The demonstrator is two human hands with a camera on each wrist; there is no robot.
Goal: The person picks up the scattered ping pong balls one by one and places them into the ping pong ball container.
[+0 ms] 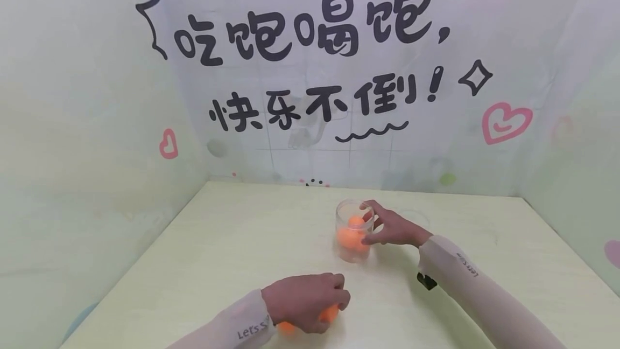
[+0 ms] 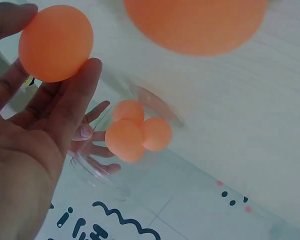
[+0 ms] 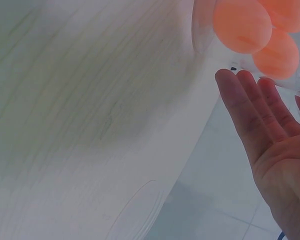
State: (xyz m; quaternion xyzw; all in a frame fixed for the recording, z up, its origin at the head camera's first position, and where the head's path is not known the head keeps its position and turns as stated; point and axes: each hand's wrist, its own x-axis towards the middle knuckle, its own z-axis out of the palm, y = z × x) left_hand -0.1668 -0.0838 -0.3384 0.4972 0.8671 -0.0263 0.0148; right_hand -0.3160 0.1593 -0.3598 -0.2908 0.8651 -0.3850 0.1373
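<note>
My left hand (image 1: 305, 299) is low over the near part of the table and pinches an orange ping-pong ball (image 2: 56, 44) between thumb and fingers. A second orange ball (image 2: 196, 25) lies on the table under the left wrist, mostly hidden in the head view. Farther back stands a clear round jar (image 1: 352, 257), upright, its top uncovered. Three orange balls (image 2: 125, 141) show inside it. My right hand (image 1: 394, 228) holds the jar from its right side, thumb toward me and fingers round the far side.
A clear round lid (image 3: 135, 215) lies flat on the pale wooden table (image 1: 252, 230), behind the right hand. Printed curtains or walls (image 1: 300, 160) enclose the table at the back and both sides. A small black object (image 1: 427, 281) shows under the right sleeve.
</note>
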